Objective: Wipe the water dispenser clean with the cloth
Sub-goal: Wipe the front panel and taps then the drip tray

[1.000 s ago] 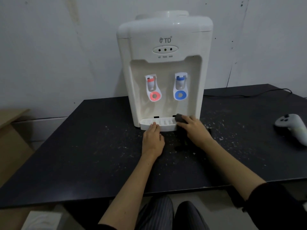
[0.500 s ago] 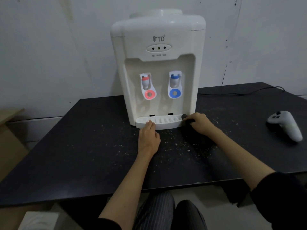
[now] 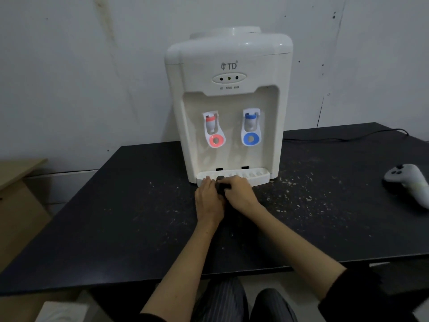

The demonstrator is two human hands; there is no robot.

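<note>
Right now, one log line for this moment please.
step: wiping drip tray | right hand: grips dark cloth at tray front | left hand: steadies tray's left end

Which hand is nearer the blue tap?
Right. The right hand grips the cloth at the drip tray, below and left of the blue tap; the left hand sits further left.

A white plastic water dispenser (image 3: 228, 101) with red and blue taps stands at the back edge of the speckled black worktop (image 3: 116, 217). At its slotted drip tray (image 3: 255, 176), the right hand (image 3: 240, 194) grips a dark grey cloth (image 3: 220, 185), the left hand (image 3: 207, 201) touching beside it. A white game controller (image 3: 408, 182) lies near the right edge.
</note>
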